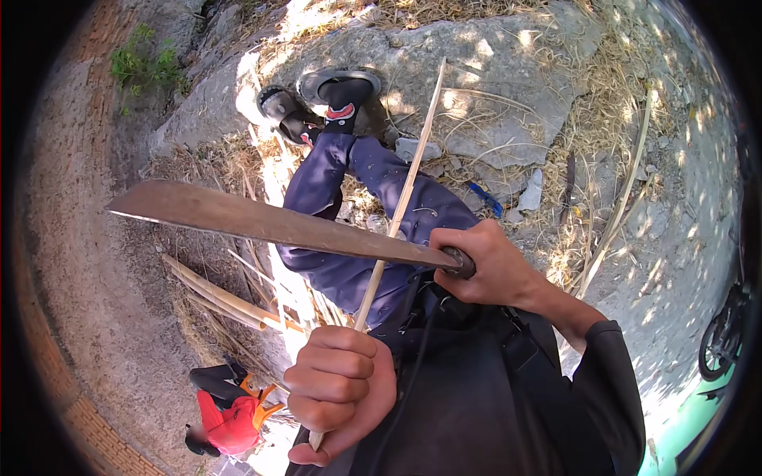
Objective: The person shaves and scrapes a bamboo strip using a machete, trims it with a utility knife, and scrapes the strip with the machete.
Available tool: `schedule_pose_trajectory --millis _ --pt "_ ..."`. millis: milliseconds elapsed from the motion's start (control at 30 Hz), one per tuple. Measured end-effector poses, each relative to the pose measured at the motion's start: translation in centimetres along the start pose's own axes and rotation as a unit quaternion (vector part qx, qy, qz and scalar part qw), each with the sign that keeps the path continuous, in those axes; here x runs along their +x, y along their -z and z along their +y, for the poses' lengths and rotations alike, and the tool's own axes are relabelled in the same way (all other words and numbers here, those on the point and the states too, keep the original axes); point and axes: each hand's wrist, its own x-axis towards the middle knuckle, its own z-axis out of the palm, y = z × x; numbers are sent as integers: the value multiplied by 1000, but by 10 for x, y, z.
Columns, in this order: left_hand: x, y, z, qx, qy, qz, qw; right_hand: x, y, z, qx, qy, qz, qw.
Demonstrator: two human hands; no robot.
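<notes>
My right hand [488, 262] is closed round the dark handle of a machete [270, 226]. Its long, brown, rusty-looking blade reaches out to the left, above my legs. In my left hand [337, 389], wrapped in a fist, is a long, pale bamboo strip [413, 170]. From the fist the strip slants up and away between my knees, and its short lower end pokes out beneath my fingers. The blade crosses over the strip in this view, near the handle; whether they touch I cannot tell. My legs in dark blue trousers [389, 174] lie below both.
Bamboo poles [218, 293] lie on the ground at my left. Thin shavings and dry straw [587, 143] litter the stone slab [508, 87]. A blue scrap [486, 200] is beyond my right knee. Another person in red [230, 424] sits at lower left; a motorbike wheel [718, 341] shows far right.
</notes>
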Motion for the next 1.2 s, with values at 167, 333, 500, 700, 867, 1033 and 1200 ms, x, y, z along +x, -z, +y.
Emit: schedule_pose_trajectory --millis 167,333,500,700,867,1033,1200 --pt "1 7 0 -3 -2 -35 999 5 2 8 -13 -15 33 999" --pt "0 5 1 -12 2 -45 999 4 -1 12 -6 -8 4 1000" --pt "0 8 1 -11 0 -42 999 3 1 -1 -3 -3 -4 1000" --pt "-3 12 2 -12 1 -57 998 4 -3 3 33 -24 5 999" --pt "-2 6 0 -29 -1 -62 998 5 -2 9 -28 -13 19 999" --pt "-1 1 0 -33 3 -67 997 1 1 2 -12 -8 -1 1000" --pt "-2 4 0 -31 7 -65 997 5 0 3 -16 -16 18 1000"
